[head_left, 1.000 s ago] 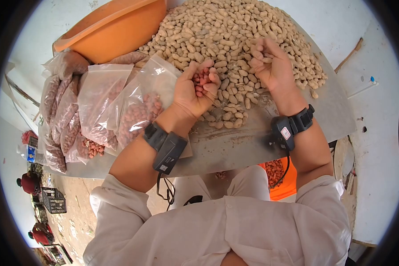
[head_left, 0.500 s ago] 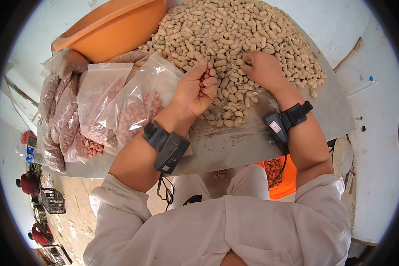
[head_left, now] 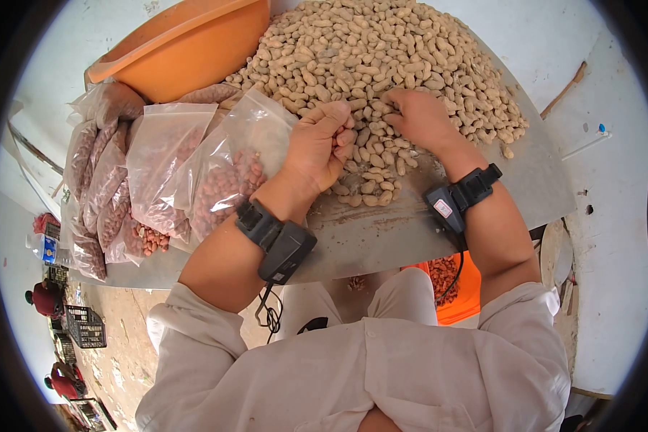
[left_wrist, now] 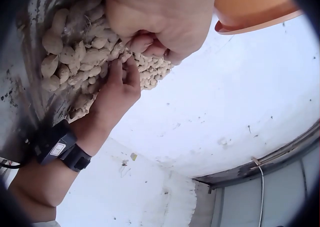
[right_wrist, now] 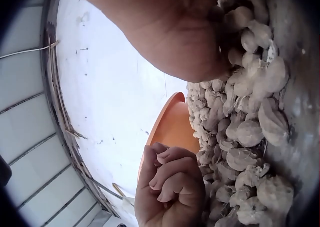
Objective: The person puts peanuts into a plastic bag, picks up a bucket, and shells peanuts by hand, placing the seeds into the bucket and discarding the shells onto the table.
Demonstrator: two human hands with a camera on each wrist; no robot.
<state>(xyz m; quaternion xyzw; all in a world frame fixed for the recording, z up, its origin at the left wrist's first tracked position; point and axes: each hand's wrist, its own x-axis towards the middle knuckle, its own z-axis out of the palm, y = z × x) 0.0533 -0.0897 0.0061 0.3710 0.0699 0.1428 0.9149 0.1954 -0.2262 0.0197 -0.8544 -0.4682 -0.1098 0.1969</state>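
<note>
Grey sheet metal makes the table (head_left: 425, 237) the person sits at. Most of its far half lies under a broad heap of peanuts in the shell (head_left: 381, 43). An orange basin (head_left: 194, 54) stands at the left edge of the heap, touching it. Clear plastic bags (head_left: 108, 180) packed with red kernels are piled along the table's left side. One more bag (head_left: 230, 169), just beside the left wrist, looks only partly filled. Below the table edge, by the right knee, an orange tub (head_left: 468, 295) holds more kernels.

By my reckoning a fair share is shelled and bagged, going by that pile. The heap in shell is far bigger than what has been bagged, so most of the work is left.

The left hand (head_left: 318, 147) is held up at the near edge of the heap, next to the part-filled bag. Its fingers are curled into a fist, and I take it to be closed round a handful of red kernels, though the fingers hide them. The right hand (head_left: 419, 119) lies palm down on the heap with its fingers (left_wrist: 120, 79) bent in among the pods. I cannot tell whether they have pinched one or merely rest there.
</note>
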